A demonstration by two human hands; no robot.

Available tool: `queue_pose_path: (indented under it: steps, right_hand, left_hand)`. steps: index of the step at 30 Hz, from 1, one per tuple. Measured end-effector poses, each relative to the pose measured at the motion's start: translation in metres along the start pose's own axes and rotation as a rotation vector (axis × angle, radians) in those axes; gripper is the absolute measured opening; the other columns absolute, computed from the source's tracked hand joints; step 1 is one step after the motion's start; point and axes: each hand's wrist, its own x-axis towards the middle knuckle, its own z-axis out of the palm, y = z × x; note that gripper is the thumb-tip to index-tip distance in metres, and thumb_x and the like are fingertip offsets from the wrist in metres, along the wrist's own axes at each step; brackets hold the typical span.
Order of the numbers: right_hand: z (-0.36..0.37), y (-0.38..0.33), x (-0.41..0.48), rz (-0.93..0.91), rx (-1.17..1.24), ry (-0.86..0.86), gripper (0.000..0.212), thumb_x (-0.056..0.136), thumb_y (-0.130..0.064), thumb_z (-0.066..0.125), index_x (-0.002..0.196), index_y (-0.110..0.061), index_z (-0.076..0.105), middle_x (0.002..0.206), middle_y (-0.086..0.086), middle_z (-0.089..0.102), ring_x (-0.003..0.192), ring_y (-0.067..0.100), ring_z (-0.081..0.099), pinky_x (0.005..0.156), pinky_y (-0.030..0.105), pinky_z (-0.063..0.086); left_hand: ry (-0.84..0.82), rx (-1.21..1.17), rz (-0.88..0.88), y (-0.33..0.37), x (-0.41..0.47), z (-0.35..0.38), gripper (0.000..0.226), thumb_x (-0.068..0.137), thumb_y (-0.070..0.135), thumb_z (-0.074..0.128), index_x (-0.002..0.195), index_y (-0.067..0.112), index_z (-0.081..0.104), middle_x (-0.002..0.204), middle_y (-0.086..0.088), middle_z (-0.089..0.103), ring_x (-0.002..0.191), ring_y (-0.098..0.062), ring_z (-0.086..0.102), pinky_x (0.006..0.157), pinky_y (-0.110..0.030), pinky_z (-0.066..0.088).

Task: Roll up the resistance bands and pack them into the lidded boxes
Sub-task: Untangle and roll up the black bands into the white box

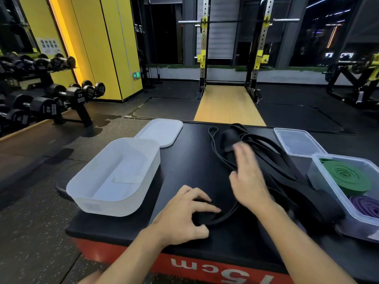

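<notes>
Red padding with "15cm" printed on it fronts the black-topped platform (194, 160) we work on. Nearest us, our left hand (184, 216) curls its fingers and thumb round the looped end of a black band (223, 217), pinning it to the platform top. Just beyond, our right hand (248, 177) hovers with its fingers straight and apart, blurred, gripping nothing, over the pile of black bands (266, 152) that sprawls loose and unrolled across the middle of the platform. To our left stands a white box (112, 177), open, its near end overhanging the platform edge. At our right sits a clear box (328, 181), also open, and inside it lie a rolled green band (346, 177) and, closer to us, a rolled purple band (367, 206). Behind the white box rests its white lid (160, 132), touching the box's far corner; behind the clear box lies a clear lid (297, 142). Farther off, a dumbbell rack (51, 99) lines the left side, a wooden lane (225, 103) runs away from the platform, and a squat rack (264, 48) carries a barbell (285, 19).
</notes>
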Motion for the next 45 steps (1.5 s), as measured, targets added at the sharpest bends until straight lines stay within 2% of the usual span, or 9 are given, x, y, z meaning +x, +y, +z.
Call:
queue_pose_path:
  steps: [3,6,10,16,19,22,32,39,45]
  right_hand:
    - [-0.016,0.009,0.004,0.450,-0.068,0.105,0.096,0.094,-0.020,0.060,0.163,-0.009,-0.005,0.170,0.009,-0.013,0.156,0.030,0.009,0.124,0.044,0.023]
    - [-0.015,0.020,-0.002,0.587,-0.253,-0.143,0.092,0.095,-0.040,0.061,0.160,-0.004,0.006,0.168,0.016,-0.012,0.155,0.033,0.009,0.125,0.044,0.019]
    - [-0.012,0.017,-0.007,0.535,-0.355,-0.081,0.042,0.093,-0.035,0.059,0.128,-0.012,0.051,0.140,0.009,0.034,0.129,0.030,0.039,0.114,0.043,0.029]
    - [-0.016,0.002,-0.010,0.257,-0.194,0.246,0.029,0.087,-0.005,0.063,0.113,-0.017,0.061,0.119,0.007,0.051,0.110,0.031,0.051,0.099,0.047,0.039]
    - [-0.012,-0.004,-0.009,0.165,-0.062,0.042,0.018,0.096,-0.021,0.059,0.113,-0.022,0.065,0.109,-0.002,0.059,0.098,0.025,0.061,0.084,0.040,0.050]
    - [-0.002,-0.004,-0.009,0.304,-0.192,-0.169,0.032,0.102,-0.037,0.057,0.128,-0.019,0.062,0.124,-0.002,0.053,0.092,0.019,0.055,0.077,0.032,0.044]
    - [-0.013,0.020,-0.010,0.278,-0.575,-0.114,0.035,0.106,-0.047,0.044,0.123,-0.024,0.066,0.119,0.003,0.054,0.110,0.023,0.053,0.098,0.036,0.042]
    - [-0.036,0.010,-0.004,0.359,-0.295,-0.343,0.022,0.094,-0.034,0.061,0.114,-0.028,0.070,0.100,-0.004,0.071,0.094,0.024,0.065,0.078,0.035,0.052]
    - [-0.035,0.010,-0.001,0.316,-0.105,-0.133,0.006,0.091,-0.022,0.068,0.091,-0.025,0.073,0.078,-0.009,0.066,0.081,0.015,0.062,0.074,0.035,0.055]
  left_hand:
    - [0.005,-0.006,-0.005,0.000,0.000,0.001,0.056,0.073,0.045,0.059,0.128,0.051,0.068,0.127,0.033,0.048,0.128,0.000,0.035,0.108,-0.019,0.037]
    - [-0.001,-0.004,-0.007,0.000,0.000,0.000,0.056,0.073,0.045,0.058,0.128,0.051,0.068,0.127,0.033,0.047,0.128,-0.001,0.035,0.108,-0.021,0.038]
    - [-0.005,0.000,-0.007,0.000,-0.001,-0.001,0.055,0.075,0.043,0.060,0.129,0.051,0.068,0.128,0.033,0.047,0.129,-0.001,0.034,0.108,-0.021,0.038]
    - [-0.011,0.000,-0.011,-0.001,0.000,-0.001,0.056,0.074,0.045,0.059,0.129,0.052,0.067,0.129,0.034,0.047,0.128,0.001,0.034,0.107,-0.024,0.040]
    - [-0.015,0.012,-0.009,-0.001,0.000,-0.001,0.056,0.074,0.044,0.059,0.129,0.052,0.067,0.129,0.034,0.047,0.129,0.000,0.034,0.108,-0.025,0.040]
    - [-0.020,0.009,-0.014,-0.001,0.000,-0.001,0.056,0.074,0.044,0.059,0.129,0.052,0.066,0.129,0.034,0.047,0.129,-0.002,0.034,0.108,-0.026,0.041]
    - [-0.012,-0.015,-0.017,-0.001,-0.001,0.000,0.053,0.075,0.042,0.060,0.126,0.050,0.068,0.127,0.033,0.047,0.128,-0.001,0.034,0.105,-0.021,0.039]
    - [-0.014,0.003,-0.016,-0.001,0.000,0.000,0.055,0.073,0.045,0.058,0.127,0.050,0.068,0.128,0.032,0.047,0.125,0.001,0.033,0.104,-0.018,0.037]
    - [-0.019,0.006,-0.024,-0.001,0.001,0.000,0.054,0.074,0.045,0.058,0.127,0.051,0.067,0.129,0.033,0.047,0.126,0.001,0.033,0.101,-0.017,0.035]
